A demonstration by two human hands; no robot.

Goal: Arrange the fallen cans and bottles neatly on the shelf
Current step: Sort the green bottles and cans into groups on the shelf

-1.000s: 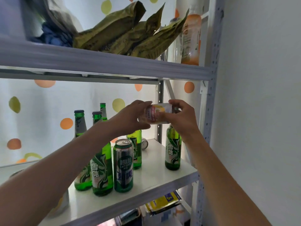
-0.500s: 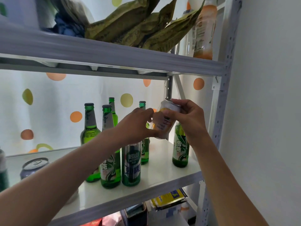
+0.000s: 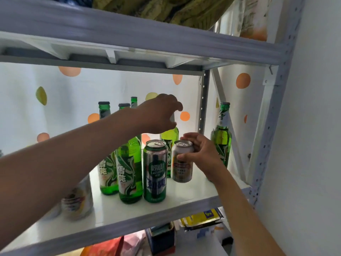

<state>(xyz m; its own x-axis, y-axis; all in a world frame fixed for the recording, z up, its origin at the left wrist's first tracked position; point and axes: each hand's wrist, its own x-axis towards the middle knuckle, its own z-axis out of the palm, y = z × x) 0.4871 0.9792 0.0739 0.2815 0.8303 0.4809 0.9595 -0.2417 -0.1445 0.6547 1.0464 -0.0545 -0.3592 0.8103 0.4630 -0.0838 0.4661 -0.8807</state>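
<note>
The right hand (image 3: 201,154) grips a short white can (image 3: 181,161) upright, just right of the tall green can (image 3: 155,170) on the shelf (image 3: 193,198). The left hand (image 3: 160,115) wraps a green bottle's neck (image 3: 170,134) behind them.

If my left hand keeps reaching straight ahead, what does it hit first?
Probably the neck of the green glass bottle directly under the left hand; its fingers already curl around it, though depth is unclear.

A short white-and-orange can (image 3: 181,163) stands upright on the white shelf (image 3: 193,193), just beside a taller green can (image 3: 155,171).
</note>
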